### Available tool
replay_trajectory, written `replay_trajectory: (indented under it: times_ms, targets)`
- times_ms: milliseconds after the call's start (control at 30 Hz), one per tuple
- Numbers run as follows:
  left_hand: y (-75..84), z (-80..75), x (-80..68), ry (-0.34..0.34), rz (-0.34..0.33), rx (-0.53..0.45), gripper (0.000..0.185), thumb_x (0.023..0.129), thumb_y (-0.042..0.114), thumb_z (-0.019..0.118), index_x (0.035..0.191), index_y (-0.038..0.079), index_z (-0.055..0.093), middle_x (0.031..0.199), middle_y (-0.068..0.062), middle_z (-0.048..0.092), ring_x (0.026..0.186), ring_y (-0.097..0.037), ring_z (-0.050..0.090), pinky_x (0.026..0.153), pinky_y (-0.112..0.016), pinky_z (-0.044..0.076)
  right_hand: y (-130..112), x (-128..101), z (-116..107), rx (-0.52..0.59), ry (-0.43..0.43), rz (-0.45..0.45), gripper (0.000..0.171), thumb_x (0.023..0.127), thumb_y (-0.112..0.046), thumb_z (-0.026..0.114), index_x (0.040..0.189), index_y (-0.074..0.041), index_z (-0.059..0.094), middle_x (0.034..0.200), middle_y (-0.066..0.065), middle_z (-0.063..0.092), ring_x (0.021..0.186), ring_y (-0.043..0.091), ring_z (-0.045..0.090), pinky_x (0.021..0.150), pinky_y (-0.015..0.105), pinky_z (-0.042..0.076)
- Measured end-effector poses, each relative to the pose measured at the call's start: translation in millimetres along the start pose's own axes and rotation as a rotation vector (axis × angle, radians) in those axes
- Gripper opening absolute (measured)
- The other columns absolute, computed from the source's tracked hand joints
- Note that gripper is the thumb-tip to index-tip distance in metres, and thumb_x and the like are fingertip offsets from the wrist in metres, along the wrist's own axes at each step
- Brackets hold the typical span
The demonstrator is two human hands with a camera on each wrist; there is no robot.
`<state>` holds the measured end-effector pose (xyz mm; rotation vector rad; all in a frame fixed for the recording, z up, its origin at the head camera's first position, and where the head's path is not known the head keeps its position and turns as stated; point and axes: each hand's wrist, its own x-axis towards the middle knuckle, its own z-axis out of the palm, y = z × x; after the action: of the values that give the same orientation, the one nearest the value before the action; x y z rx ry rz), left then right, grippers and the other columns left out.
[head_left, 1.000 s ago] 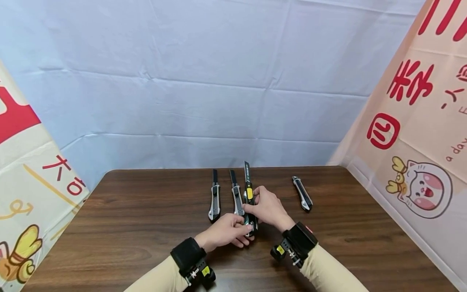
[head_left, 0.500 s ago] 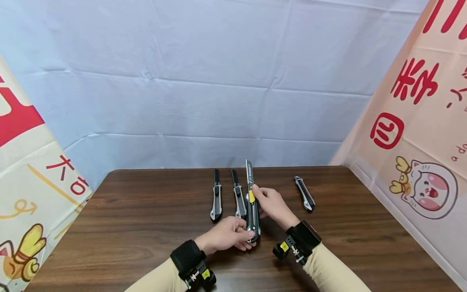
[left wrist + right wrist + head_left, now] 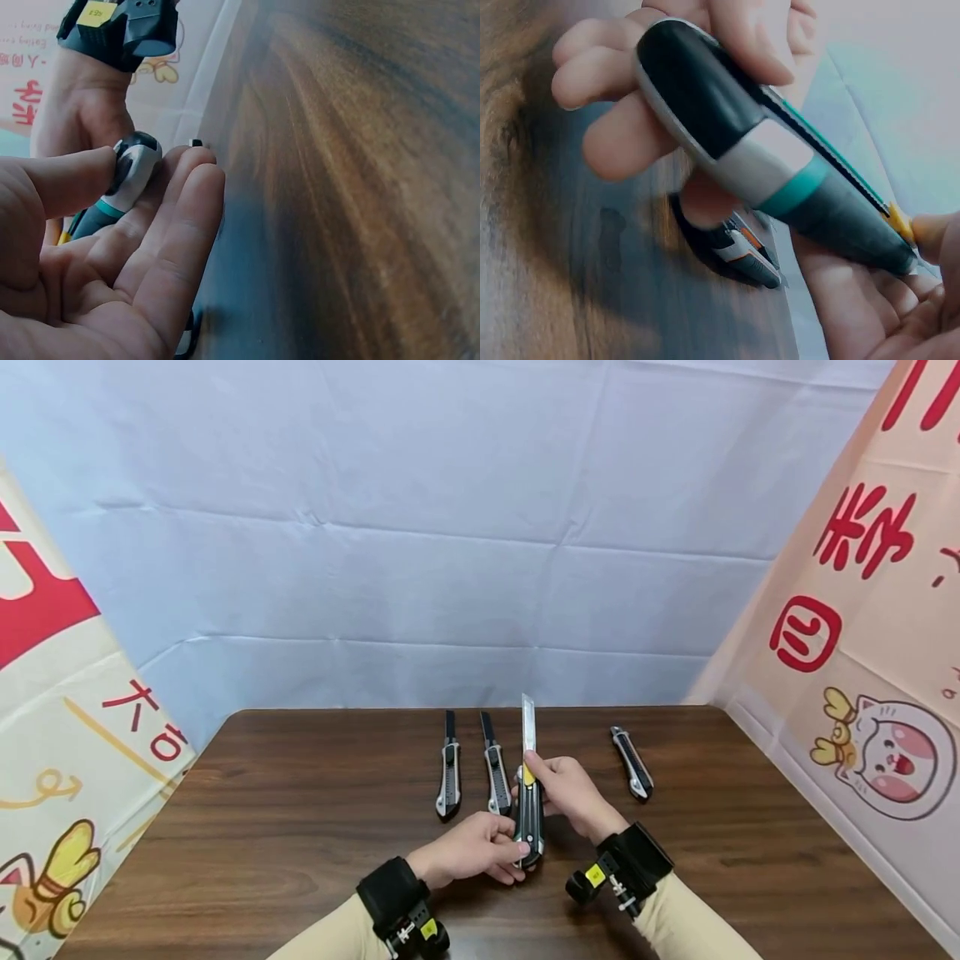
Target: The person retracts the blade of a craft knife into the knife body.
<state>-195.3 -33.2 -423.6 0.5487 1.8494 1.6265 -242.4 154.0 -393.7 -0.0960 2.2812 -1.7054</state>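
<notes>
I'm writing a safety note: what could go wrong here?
The black-and-teal utility knife has its silver blade run far out, so it could snap or cut. The left hand only pinches the butt; a slip seems possible while the right hand thumbs the yellow slider.

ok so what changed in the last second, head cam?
The utility knife in both hands has come up off the table and toward the person, its blade now further out and showing pale. The left hand still grips the butt end; the right hand stays at the yellow slider. The three knives on the table lie as before.
</notes>
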Motion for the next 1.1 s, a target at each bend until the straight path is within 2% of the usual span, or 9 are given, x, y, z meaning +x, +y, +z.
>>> replay_trajectory:
  times_ms: [133,400,533,700,933,1100]
  targets:
    - [-0.8,0.1,1.8,-0.009,-0.019,0.006,0.023,0.101,0.015,0.054,0.112,-0.003,0.063,0.101,-0.026,0.071,0.087,-0.032,0.073,0.073,-0.034,0.062,3,0,-1,-0.012,-0.009,-0.003,0.058,0.105,-0.043,0.038,0.112,0.010,0.062,0.103,0.023,0.071,0.079,0.015,0.071,0.073,0.036,0.062]
    - [-3.4,0.6,0.4,0.010,-0.047,0.029,0.021,0.100,0.015,0.055,0.106,-0.003,0.066,0.095,-0.023,0.072,0.083,-0.030,0.073,0.072,-0.034,0.062,10,0,0,0.027,-0.043,0.002,0.062,0.104,-0.047,0.040,0.113,0.010,0.060,0.103,0.022,0.072,0.079,0.016,0.072,0.074,0.037,0.062]
    - [-5.2,1.4,1.1,0.020,-0.045,0.030,0.019,0.099,0.014,0.057,0.102,-0.002,0.067,0.092,-0.021,0.073,0.080,-0.025,0.073,0.071,-0.032,0.062,11,0,1,0.029,-0.029,0.012,0.065,0.102,-0.051,0.041,0.112,0.010,0.062,0.101,0.020,0.073,0.079,0.016,0.072,0.074,0.037,0.062]
    - [-7.3,2.3,2.3,0.024,-0.037,0.030,0.018,0.099,0.013,0.057,0.101,-0.001,0.067,0.091,-0.020,0.073,0.077,-0.020,0.072,0.068,-0.029,0.062,11,-1,2,0.018,-0.019,0.002,0.062,0.103,-0.048,0.042,0.114,0.010,0.062,0.103,0.022,0.073,0.080,0.016,0.072,0.074,0.037,0.062]
    - [-7.9,1.9,2.7,0.017,-0.035,0.035,0.018,0.099,0.013,0.057,0.101,-0.001,0.067,0.091,-0.021,0.073,0.077,-0.020,0.073,0.069,-0.028,0.062,12,-2,-1,0.006,-0.061,-0.042,0.061,0.105,-0.042,0.040,0.121,0.014,0.057,0.107,0.026,0.070,0.085,0.017,0.072,0.076,0.038,0.062]
    - [-7.5,2.5,3.5,0.010,-0.025,0.028,0.018,0.098,0.013,0.057,0.100,-0.001,0.067,0.091,-0.022,0.073,0.074,-0.017,0.071,0.068,-0.028,0.062,10,-4,-2,0.017,-0.071,-0.057,0.057,0.105,-0.039,0.041,0.118,0.014,0.057,0.105,0.025,0.070,0.086,0.019,0.072,0.075,0.036,0.062]
